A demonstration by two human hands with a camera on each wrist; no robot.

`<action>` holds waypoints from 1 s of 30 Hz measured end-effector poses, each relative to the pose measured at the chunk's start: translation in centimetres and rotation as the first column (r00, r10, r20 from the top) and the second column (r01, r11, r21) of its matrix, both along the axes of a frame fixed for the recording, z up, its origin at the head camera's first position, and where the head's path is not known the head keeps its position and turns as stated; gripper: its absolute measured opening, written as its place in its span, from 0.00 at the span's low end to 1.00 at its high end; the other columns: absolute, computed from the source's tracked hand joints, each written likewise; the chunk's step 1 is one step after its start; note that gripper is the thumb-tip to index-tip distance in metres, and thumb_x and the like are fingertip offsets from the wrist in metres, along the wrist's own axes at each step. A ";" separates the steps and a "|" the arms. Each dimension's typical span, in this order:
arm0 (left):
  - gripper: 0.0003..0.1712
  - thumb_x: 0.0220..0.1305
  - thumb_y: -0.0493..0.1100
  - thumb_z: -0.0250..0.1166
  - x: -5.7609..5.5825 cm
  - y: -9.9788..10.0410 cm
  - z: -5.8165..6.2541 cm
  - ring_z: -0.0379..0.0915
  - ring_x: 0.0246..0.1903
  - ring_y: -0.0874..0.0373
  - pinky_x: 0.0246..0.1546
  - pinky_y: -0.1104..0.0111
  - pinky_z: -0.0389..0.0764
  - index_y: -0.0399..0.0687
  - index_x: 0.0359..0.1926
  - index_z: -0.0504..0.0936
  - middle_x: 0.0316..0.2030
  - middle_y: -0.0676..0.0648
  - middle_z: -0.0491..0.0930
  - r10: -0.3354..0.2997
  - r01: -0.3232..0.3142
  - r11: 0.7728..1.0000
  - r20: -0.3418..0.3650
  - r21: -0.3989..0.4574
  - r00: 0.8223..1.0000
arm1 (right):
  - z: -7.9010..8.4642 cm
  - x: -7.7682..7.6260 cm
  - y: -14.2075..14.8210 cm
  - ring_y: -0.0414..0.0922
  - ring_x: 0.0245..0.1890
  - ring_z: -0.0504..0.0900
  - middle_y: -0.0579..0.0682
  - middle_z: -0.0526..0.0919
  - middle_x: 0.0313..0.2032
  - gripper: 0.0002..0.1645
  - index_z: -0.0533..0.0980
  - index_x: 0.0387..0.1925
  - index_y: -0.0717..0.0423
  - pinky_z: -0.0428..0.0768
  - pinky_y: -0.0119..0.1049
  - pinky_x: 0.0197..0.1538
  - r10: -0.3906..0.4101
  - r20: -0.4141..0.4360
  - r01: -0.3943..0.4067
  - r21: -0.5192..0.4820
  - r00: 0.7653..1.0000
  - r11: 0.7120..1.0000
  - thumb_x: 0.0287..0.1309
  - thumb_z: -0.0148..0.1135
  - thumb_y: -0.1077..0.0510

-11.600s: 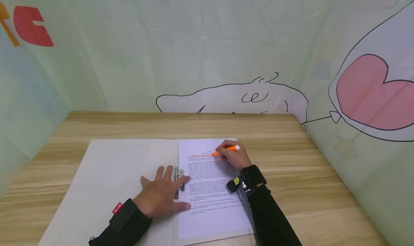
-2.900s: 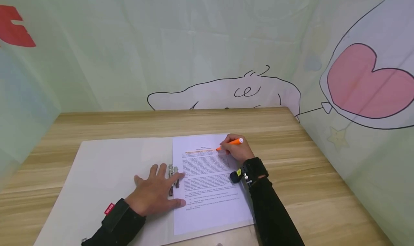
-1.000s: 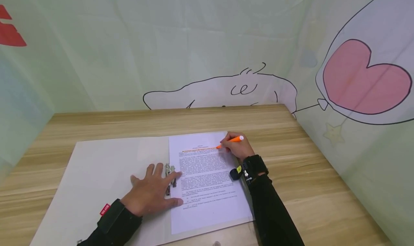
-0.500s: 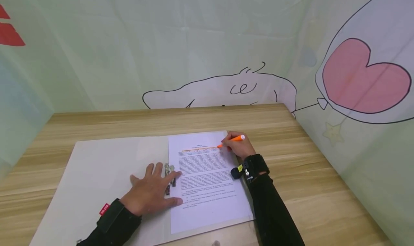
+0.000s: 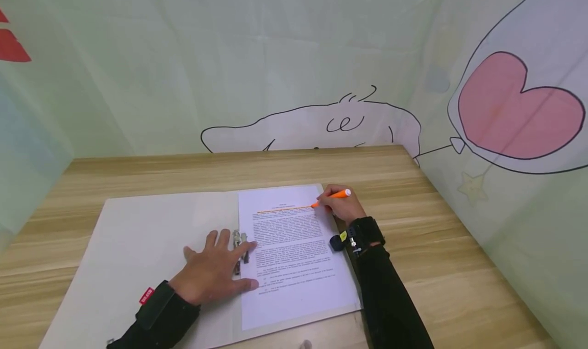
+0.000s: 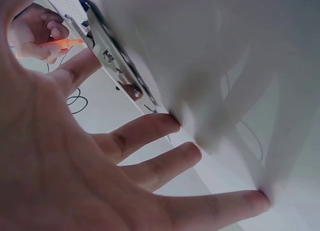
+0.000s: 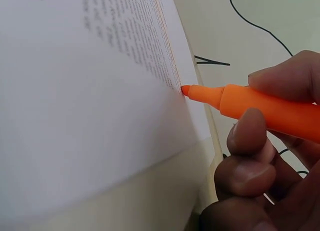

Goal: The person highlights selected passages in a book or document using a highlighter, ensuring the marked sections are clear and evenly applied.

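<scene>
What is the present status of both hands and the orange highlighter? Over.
Right hand grips orange highlighter, tip on printed page. Left hand spread across open binder. Nothing visible blocks the tip.

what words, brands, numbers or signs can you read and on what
None reads clearly.
Printed sheet: lines of type, too small or blurred.
Red tag at the left wristband: pale lettering, too small.
Yellow patch on the right wrist camera: too small.
Red wall shape: cut off, cannot tell if a letter.
Pink heart: a picture, no words.
Orange highlighter: no lettering visible.
</scene>
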State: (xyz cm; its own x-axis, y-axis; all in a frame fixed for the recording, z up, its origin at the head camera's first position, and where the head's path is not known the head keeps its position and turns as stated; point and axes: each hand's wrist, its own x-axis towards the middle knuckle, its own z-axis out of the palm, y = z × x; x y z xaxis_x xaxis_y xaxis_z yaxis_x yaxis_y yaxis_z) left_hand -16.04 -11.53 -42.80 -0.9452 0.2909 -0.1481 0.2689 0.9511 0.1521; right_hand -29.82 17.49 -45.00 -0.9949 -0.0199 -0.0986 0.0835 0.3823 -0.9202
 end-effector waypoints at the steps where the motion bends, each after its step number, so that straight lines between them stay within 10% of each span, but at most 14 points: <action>1: 0.48 0.42 0.74 0.71 0.0 0.0 0.0 0.63 0.56 0.36 0.39 0.18 0.65 0.65 0.65 0.75 0.54 0.36 0.70 -0.001 0.001 1.000 -0.003 0.000 1.000 | 0.0 0.0 0.0 0.45 0.21 0.71 0.48 0.74 0.17 0.05 0.84 0.26 0.60 0.61 0.31 0.21 0.002 -0.001 -0.002 -0.001 1.000 1.000 0.55 0.67 0.63; 30: 0.46 0.42 0.73 0.72 0.2 -0.3 0.2 0.65 0.55 0.36 0.41 0.18 0.64 0.72 0.66 0.74 0.55 0.36 0.71 -0.008 0.008 0.999 0.005 0.038 1.000 | -0.1 0.0 0.4 0.45 0.19 0.69 0.48 0.74 0.17 0.08 0.79 0.22 0.59 0.61 0.31 0.20 -0.045 0.031 0.047 -0.068 0.999 0.997 0.55 0.68 0.62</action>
